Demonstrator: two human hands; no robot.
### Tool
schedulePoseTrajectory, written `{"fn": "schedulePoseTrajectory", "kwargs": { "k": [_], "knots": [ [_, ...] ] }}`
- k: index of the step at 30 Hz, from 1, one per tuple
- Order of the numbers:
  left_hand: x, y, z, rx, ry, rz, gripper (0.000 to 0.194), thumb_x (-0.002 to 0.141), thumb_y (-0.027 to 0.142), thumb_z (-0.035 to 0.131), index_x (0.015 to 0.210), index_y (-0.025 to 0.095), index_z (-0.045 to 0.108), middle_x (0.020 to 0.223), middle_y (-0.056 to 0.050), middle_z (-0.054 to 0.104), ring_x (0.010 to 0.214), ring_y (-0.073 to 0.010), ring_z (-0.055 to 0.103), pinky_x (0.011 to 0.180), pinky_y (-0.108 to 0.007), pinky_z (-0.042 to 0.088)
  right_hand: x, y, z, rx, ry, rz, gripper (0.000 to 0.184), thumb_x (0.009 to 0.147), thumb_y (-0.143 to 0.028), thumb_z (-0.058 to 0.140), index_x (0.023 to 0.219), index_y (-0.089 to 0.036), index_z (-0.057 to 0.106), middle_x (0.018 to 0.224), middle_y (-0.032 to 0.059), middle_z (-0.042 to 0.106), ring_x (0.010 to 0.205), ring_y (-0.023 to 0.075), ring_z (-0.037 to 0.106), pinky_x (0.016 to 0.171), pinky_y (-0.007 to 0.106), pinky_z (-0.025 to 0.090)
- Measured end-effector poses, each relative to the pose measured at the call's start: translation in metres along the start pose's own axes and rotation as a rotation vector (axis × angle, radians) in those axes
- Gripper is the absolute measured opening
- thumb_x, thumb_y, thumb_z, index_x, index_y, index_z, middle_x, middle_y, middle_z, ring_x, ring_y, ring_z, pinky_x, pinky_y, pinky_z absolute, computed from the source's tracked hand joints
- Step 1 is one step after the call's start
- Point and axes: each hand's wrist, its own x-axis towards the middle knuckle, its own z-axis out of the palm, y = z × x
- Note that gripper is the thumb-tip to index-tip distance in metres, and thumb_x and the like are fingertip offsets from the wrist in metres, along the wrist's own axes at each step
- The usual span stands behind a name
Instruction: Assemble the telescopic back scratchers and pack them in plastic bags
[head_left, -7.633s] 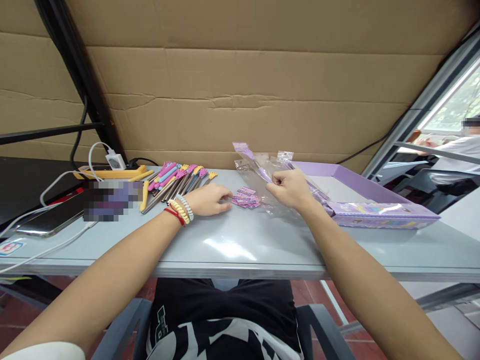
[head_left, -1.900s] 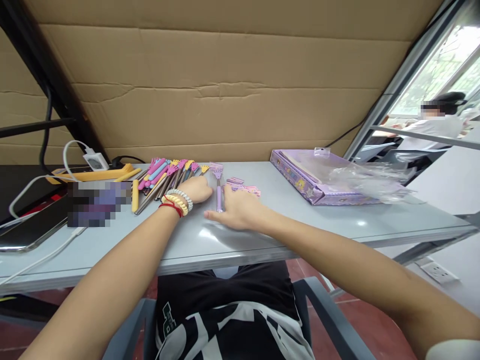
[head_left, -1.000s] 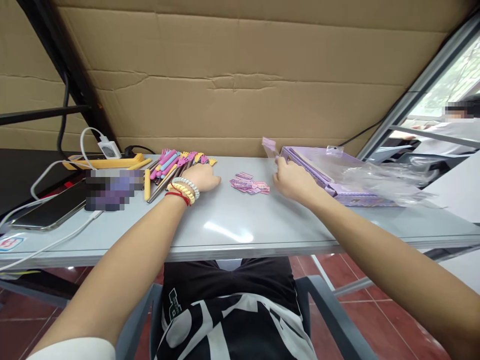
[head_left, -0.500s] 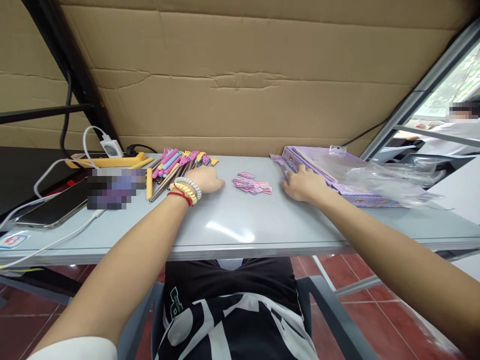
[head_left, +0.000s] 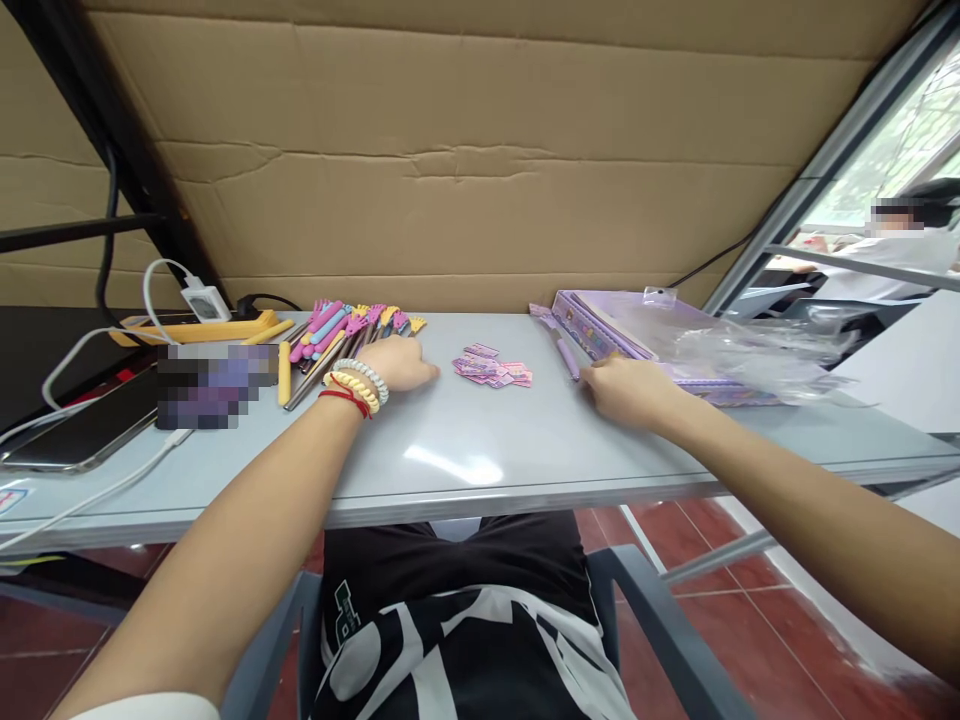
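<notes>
My left hand (head_left: 400, 364) lies palm down on the desk, fingers curled under, with whatever they hold out of sight. Right behind it is a pile of slim sticks (head_left: 330, 330) with pink, blue and yellow handles, metal shafts and claw-shaped heads, like back scratchers. Small pink and purple printed paper slips (head_left: 491, 368) lie loosely heaped between my hands. My right hand (head_left: 626, 390) has its fingers closed at the near end of a purple stick (head_left: 568, 357), beside a flat purple patterned box (head_left: 607, 333).
Clear plastic wrapping (head_left: 750, 350) spills over the box on the right. At left are a phone (head_left: 90, 430), white cables (head_left: 142, 470), a charger plug (head_left: 206, 300) and a yellow case (head_left: 202, 328). A cardboard panel (head_left: 465, 220) backs the desk. Another person (head_left: 885, 260) sits far right.
My right hand has drawn back toward me and slightly right, uncovering more of the purple stick. My left hand stays by the pile. The view has shifted a little.
</notes>
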Motion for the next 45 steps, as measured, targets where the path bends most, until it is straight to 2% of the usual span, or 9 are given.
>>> {"fn": "schedulePoseTrajectory", "kwargs": {
  "k": [4,9,16,21,25,30,34,41,45],
  "knots": [
    [-0.001,0.001,0.0,0.018,-0.005,0.007,0.059,0.082,0.057,0.04,0.111,0.014,0.069,0.119,-0.018,0.067,0.107,-0.0331,0.063,0.087,-0.039,0.05,0.01,0.005,-0.014,0.002,-0.039,0.067,0.03,0.081,-0.01,0.047,0.098,-0.013,0.071,0.106,0.0198,0.069,0.107,0.0349,0.06,0.075,0.042,0.048],
    [-0.001,0.001,0.0,0.01,-0.011,0.011,0.059,0.081,0.057,0.041,0.111,0.014,0.07,0.12,-0.018,0.067,0.107,-0.0332,0.063,0.088,-0.039,0.05,0.031,0.003,-0.021,-0.009,0.002,0.074,0.027,0.083,-0.011,0.049,0.096,-0.012,0.072,0.11,0.0228,0.068,0.116,0.0357,0.055,0.09,0.045,0.043],
    [-0.002,-0.001,0.001,-0.011,0.0,0.019,0.058,0.081,0.057,0.043,0.108,0.014,0.07,0.117,-0.019,0.068,0.104,-0.0335,0.064,0.086,-0.04,0.05,0.045,-0.005,-0.022,-0.015,0.06,0.144,0.045,0.085,-0.006,0.039,0.126,-0.008,0.058,0.122,0.0235,0.062,0.115,0.0338,0.058,0.086,0.044,0.047],
    [-0.003,0.0,0.001,-0.011,0.002,0.025,0.057,0.081,0.057,0.042,0.107,0.014,0.07,0.116,-0.018,0.068,0.103,-0.0326,0.064,0.086,-0.039,0.05,0.045,-0.003,-0.023,0.079,0.007,0.133,0.041,0.082,-0.004,0.04,0.114,-0.007,0.063,0.106,0.0236,0.067,0.097,0.0321,0.066,0.074,0.039,0.049],
    [-0.004,0.0,0.001,-0.009,0.01,0.021,0.056,0.082,0.056,0.042,0.107,0.015,0.07,0.116,-0.018,0.068,0.104,-0.0321,0.064,0.086,-0.039,0.05,0.05,-0.002,-0.019,0.137,0.053,0.161,0.045,0.082,-0.01,0.042,0.124,-0.004,0.057,0.105,0.0245,0.066,0.095,0.0326,0.066,0.073,0.038,0.049],
    [-0.003,-0.001,0.0,-0.029,0.043,0.014,0.052,0.081,0.055,0.044,0.102,0.016,0.07,0.113,-0.016,0.069,0.102,-0.0308,0.065,0.085,-0.037,0.05,0.053,-0.009,-0.007,0.179,0.012,0.08,0.038,0.088,-0.023,0.042,0.106,-0.005,0.071,0.105,0.0258,0.067,0.101,0.0336,0.065,0.083,0.042,0.05],
    [-0.002,-0.002,-0.001,-0.05,0.096,-0.008,0.045,0.08,0.054,0.046,0.096,0.019,0.07,0.108,-0.012,0.071,0.102,-0.0285,0.065,0.083,-0.034,0.05,0.051,-0.015,-0.003,0.192,0.005,0.135,0.042,0.087,-0.025,0.042,0.109,-0.004,0.071,0.109,0.0285,0.066,0.105,0.0365,0.064,0.082,0.043,0.051],
    [-0.001,-0.004,0.0,-0.128,0.233,-0.032,0.035,0.081,0.047,0.049,0.094,0.021,0.068,0.097,-0.007,0.072,0.093,-0.0246,0.065,0.079,-0.033,0.05,0.062,-0.017,-0.041,0.25,-0.047,0.188,0.035,0.079,-0.029,0.054,0.103,-0.011,0.072,0.108,0.022,0.067,0.098,0.035,0.065,0.075,0.041,0.051],
    [0.002,-0.01,0.0,-0.186,0.378,-0.047,0.031,0.083,0.036,0.047,0.101,0.021,0.067,0.1,-0.008,0.072,0.094,-0.0238,0.065,0.08,-0.032,0.05,0.082,-0.024,-0.063,0.378,0.184,0.098,0.031,0.08,-0.031,0.055,0.1,-0.013,0.071,0.105,0.0178,0.068,0.1,0.0318,0.063,0.079,0.038,0.048]
  ]
}}
